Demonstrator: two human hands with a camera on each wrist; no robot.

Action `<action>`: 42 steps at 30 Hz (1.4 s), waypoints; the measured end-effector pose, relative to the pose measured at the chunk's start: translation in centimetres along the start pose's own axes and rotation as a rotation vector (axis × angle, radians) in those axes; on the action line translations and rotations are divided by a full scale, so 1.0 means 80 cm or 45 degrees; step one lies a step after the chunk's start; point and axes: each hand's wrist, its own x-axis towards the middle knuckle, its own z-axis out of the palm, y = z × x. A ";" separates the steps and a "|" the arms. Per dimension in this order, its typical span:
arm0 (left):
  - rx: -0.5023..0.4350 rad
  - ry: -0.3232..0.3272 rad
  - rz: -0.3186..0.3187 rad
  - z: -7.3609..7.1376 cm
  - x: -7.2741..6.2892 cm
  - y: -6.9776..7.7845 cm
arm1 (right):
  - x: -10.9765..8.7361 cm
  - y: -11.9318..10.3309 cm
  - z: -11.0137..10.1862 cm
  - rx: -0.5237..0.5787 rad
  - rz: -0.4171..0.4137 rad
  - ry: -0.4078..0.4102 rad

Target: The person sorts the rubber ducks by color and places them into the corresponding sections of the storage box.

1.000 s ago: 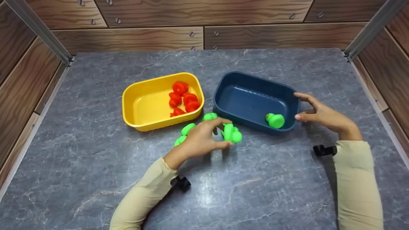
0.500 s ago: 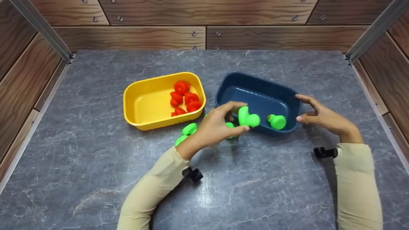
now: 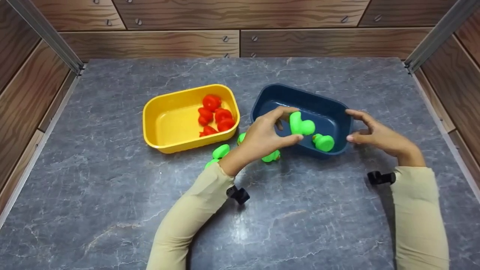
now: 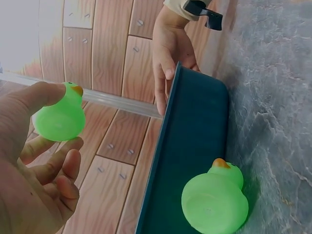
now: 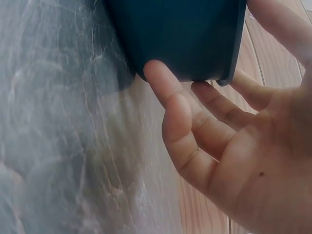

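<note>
My left hand pinches a green rubber duck between thumb and fingers, held up over the blue bin. In the left wrist view the duck's orange beak shows beside the thumb. Another green duck lies inside the bin at its near right corner. My right hand rests its fingertips against the bin's right end, thumb and index finger spread apart. The right wrist view shows its loosely bent fingers at the outer wall. Outside the bin, a green duck stands on the table in the left wrist view.
Left of the blue bin stands a yellow bin with several red ducks at its right end. More green ducks lie on the grey marbled table before the bins, some partly behind my left hand. Wood-patterned walls enclose the table.
My left hand has lifted the green duck from the group on the table and carried it right and away from me, over the blue bin. The right hand stays at the bin's end.
</note>
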 end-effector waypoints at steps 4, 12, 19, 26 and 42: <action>-0.008 0.010 -0.065 0.005 0.010 -0.005 | 0.000 0.000 0.000 0.002 -0.004 -0.002; -0.034 0.054 -0.136 0.012 0.026 -0.017 | -0.001 -0.001 -0.002 -0.007 0.024 -0.011; 0.034 0.097 -0.166 0.017 0.034 -0.024 | -0.002 -0.004 -0.004 0.001 0.041 -0.028; 0.050 0.133 -0.193 0.017 0.042 -0.028 | -0.002 -0.004 -0.001 0.013 0.039 -0.022; 0.165 0.177 -0.250 0.012 0.037 -0.034 | -0.002 -0.001 -0.001 0.018 0.027 -0.016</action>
